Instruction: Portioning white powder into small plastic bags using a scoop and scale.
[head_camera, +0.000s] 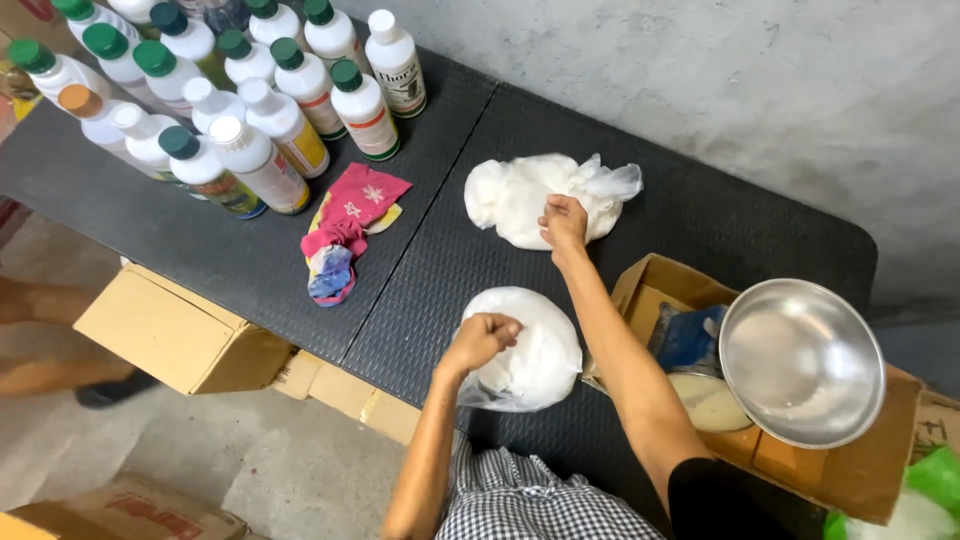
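White powder bags on black table: near bag gripped at top by closed left hand, far bag pinched by right hand, straight ahead.

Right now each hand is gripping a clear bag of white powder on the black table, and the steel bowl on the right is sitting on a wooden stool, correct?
Not quite. The head view shows the steel bowl resting on an open cardboard box, not a wooden stool. The rest holds: the left hand grips the near bag, and the right hand grips the far bag on the black table.
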